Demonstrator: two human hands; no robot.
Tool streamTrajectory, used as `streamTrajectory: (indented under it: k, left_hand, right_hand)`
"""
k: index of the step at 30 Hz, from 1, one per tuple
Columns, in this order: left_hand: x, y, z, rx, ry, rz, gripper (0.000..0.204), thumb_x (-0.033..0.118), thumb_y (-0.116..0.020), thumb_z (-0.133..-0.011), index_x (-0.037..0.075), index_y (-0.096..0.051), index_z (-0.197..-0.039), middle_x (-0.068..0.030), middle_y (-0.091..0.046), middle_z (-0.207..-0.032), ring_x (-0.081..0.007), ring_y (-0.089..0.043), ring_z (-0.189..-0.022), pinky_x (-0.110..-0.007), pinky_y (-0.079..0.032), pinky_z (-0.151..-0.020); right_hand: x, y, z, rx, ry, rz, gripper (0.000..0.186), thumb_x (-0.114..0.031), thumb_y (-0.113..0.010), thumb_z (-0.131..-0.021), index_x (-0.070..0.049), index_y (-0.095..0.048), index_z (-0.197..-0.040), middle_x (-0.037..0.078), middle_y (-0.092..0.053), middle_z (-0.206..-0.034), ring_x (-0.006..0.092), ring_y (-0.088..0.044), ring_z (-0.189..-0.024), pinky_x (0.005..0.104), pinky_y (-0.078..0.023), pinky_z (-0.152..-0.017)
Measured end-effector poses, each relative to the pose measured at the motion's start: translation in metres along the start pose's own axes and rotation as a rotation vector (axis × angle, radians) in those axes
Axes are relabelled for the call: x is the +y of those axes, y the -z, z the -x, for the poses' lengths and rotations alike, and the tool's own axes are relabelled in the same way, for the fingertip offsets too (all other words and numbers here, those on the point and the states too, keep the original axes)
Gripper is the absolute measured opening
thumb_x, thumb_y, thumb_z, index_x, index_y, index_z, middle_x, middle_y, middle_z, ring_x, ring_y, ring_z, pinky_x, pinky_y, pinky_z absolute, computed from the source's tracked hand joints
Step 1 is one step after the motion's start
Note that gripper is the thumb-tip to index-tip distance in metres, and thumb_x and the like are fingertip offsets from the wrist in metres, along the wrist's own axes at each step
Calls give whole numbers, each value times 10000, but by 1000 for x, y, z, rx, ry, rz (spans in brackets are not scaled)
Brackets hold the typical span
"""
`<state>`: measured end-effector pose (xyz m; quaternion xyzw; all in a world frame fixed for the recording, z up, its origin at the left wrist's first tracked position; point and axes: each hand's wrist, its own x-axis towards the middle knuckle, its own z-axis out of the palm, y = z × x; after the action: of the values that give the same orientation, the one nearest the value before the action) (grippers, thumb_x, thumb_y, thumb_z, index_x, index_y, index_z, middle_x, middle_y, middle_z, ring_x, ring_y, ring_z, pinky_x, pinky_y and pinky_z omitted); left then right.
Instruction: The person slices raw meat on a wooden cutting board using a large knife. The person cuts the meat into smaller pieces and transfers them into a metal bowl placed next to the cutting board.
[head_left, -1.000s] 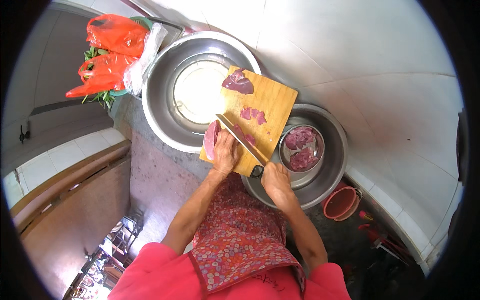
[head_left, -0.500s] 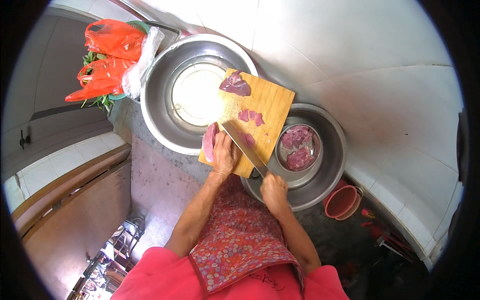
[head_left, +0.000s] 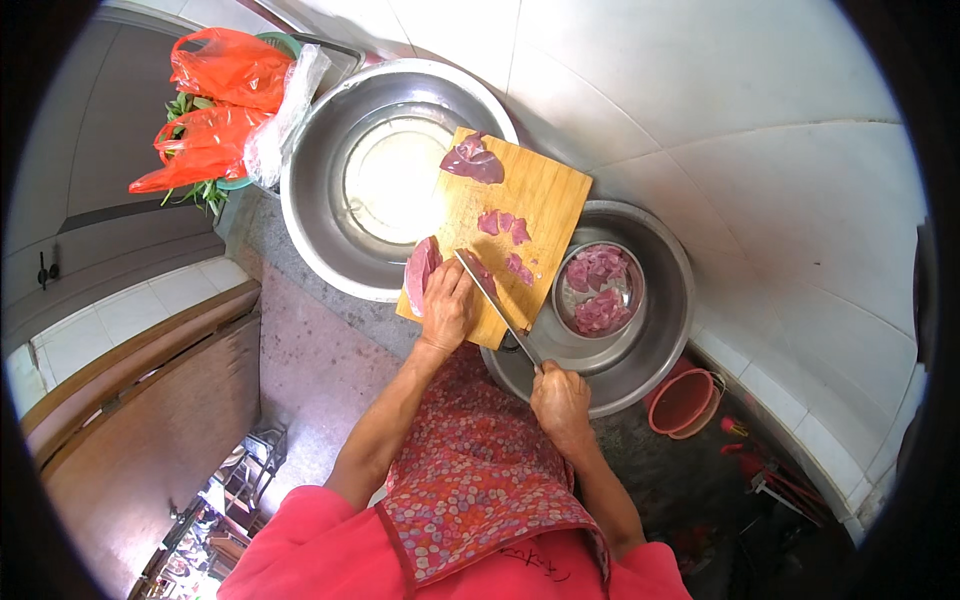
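A wooden cutting board [head_left: 548,205] rests across two metal basins. My right hand [head_left: 560,395] grips a long-bladed kitchen knife [head_left: 503,318], its blade slanting over the board beside my left fingers. With fingers bent, my left hand [head_left: 448,303] presses on a piece of raw meat [head_left: 422,268] at the board's near left edge. More meat shows just right of the blade, partly covered by it. Small cut slices [head_left: 504,225] lie mid-board, another small slice [head_left: 519,268] lies nearer the blade, and a larger dark red piece [head_left: 473,162] sits at the far end.
The large basin [head_left: 300,215] at the left holds water. In the right basin [head_left: 672,290] stands a metal bowl [head_left: 636,290] of meat pieces. Red plastic bags [head_left: 228,72] and greens lie at far left. A red bucket [head_left: 682,402] stands by the tiled wall.
The knife has shifted slightly right and its blade now stands more edge-on. A small slice now lies apart to its right. My left hand stays on the meat.
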<state>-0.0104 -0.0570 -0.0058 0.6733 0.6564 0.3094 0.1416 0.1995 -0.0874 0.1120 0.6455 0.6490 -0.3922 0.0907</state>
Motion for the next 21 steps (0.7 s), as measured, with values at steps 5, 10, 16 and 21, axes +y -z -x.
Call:
streamTrajectory:
  k: [5,10,16,21]
  left_hand:
    - [-5,-6,2,30,11,41,425,-100,-669,-736,-41,-649,-1157,-201,-629,-1196,-393,-611,-1113,-453,-515,-932]
    - [-2,-3,-2,26,56,88,411,-112,-671,-745,-43,-649,-1150,-209,-630,-1185,-402,-613,-1105,-445,-516,-933]
    - [-2,-7,-1,28,65,87,400,-111,-665,-749,-37,-654,-1142,-200,-635,-1169,-398,-618,-1089,-452,-513,-932]
    - [-3,-4,-2,20,56,102,392,-109,-664,-754,-40,-658,-1140,-200,-637,-1162,-391,-626,-1065,-440,-512,-925]
  right_hand:
    - [-4,-16,-8,-61,-37,-3,127,-107,-624,-865,6,-658,-912,259,-701,-841,470,-685,-849,561,-534,-784]
    - [-24,-18,-27,-28,-3,-29,164,-101,-625,-855,15,-652,-967,290,-691,-930,493,-666,-935,579,-516,-840]
    - [1,-33,-7,-31,-78,9,173,-110,-651,-837,11,-646,-961,296,-674,-914,493,-661,-913,584,-515,-838]
    - [-25,-28,-34,-6,-25,-13,134,-88,-651,-838,20,-655,-917,288,-686,-905,475,-673,-926,576,-517,-842]
